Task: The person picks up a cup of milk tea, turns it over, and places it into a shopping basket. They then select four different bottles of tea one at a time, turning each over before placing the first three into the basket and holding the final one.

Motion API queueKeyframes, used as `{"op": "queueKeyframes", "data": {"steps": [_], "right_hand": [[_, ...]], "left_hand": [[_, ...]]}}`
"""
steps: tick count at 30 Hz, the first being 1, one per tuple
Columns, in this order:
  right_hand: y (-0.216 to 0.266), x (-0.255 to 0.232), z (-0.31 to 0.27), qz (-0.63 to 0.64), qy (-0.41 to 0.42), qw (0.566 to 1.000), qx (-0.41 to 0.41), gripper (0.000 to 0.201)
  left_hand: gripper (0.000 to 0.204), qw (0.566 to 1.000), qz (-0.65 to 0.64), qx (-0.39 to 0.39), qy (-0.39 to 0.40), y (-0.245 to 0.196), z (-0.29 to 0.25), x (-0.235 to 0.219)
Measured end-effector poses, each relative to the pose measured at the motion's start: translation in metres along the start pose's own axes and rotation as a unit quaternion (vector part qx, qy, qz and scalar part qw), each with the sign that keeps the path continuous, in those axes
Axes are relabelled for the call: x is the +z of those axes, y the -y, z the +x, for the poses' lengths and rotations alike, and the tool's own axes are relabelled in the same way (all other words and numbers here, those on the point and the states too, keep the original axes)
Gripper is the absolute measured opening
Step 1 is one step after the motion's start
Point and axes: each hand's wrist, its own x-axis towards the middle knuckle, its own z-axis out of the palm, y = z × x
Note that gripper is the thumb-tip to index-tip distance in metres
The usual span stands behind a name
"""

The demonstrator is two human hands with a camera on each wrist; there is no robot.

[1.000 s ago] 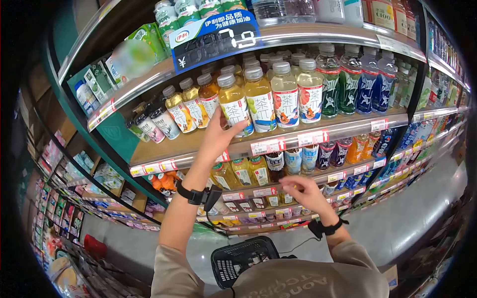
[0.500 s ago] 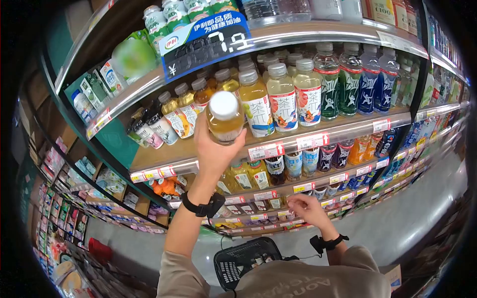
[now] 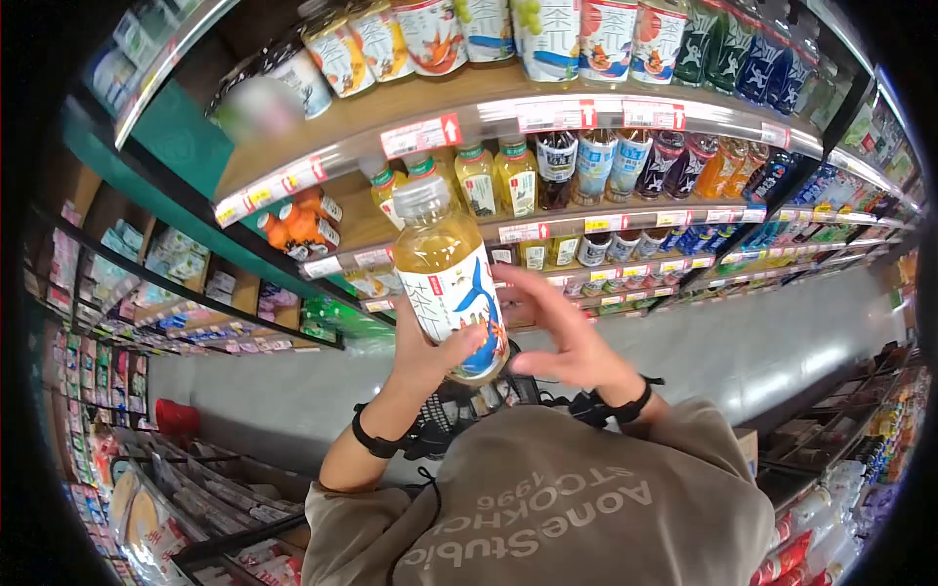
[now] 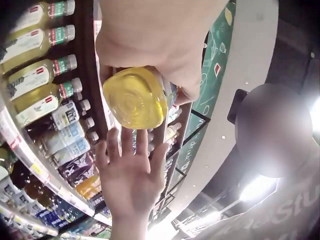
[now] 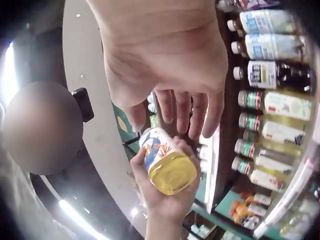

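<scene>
My left hand (image 3: 418,354) grips a clear bottle of golden tea drink (image 3: 445,278) round its lower part, thumb across the label. The label is white with a blue whale tail, and the cap is pale. The bottle is tilted, its cap toward the shelves and its base toward me. In the left wrist view the yellow base of the bottle (image 4: 134,97) faces the camera. My right hand (image 3: 572,342) is just right of the bottle, fingers spread and thumb apart, holding nothing. The right wrist view shows the right hand's fingers (image 5: 182,112) extended beyond the bottle.
An upper shelf holds a row of similar tea bottles (image 3: 547,44). Yellow drink bottles (image 3: 479,181) and dark drinks stand on the shelf below, behind price tags (image 3: 420,135). A black basket (image 3: 430,430) is partly hidden below my hands. A red bin (image 3: 176,417) stands at the left.
My left hand took the tea bottle off the upper shelf and brought it down toward my body. My right hand came up beside it and its fingers spread. The head view tipped downward.
</scene>
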Motion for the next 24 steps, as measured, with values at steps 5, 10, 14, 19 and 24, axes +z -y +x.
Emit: {"op": "queueKeyframes", "data": {"steps": [5,10,14,19,24], "right_hand": [[-0.021,0.079,0.005,0.103,-0.019,0.993,0.051,0.099],[-0.016,0.156,0.016,0.128,-0.088,0.982,0.106,0.088],[-0.015,0.199,0.019,0.133,-0.081,0.981,0.118,0.080],[-0.018,0.238,0.020,0.105,-0.073,0.983,0.128,0.079],[-0.016,0.265,0.015,0.089,-0.083,0.985,0.122,0.077]], "left_hand": [[0.084,0.995,0.081,0.043,-0.043,-0.022,-0.051,-0.011],[0.075,0.995,0.010,0.046,-0.092,-0.030,-0.099,-0.042],[0.071,0.979,0.068,0.113,-0.155,-0.028,-0.134,-0.063],[0.061,0.972,-0.027,0.143,-0.185,-0.029,-0.161,-0.082],[0.060,0.972,-0.036,0.154,-0.174,-0.041,-0.178,-0.093]]}}
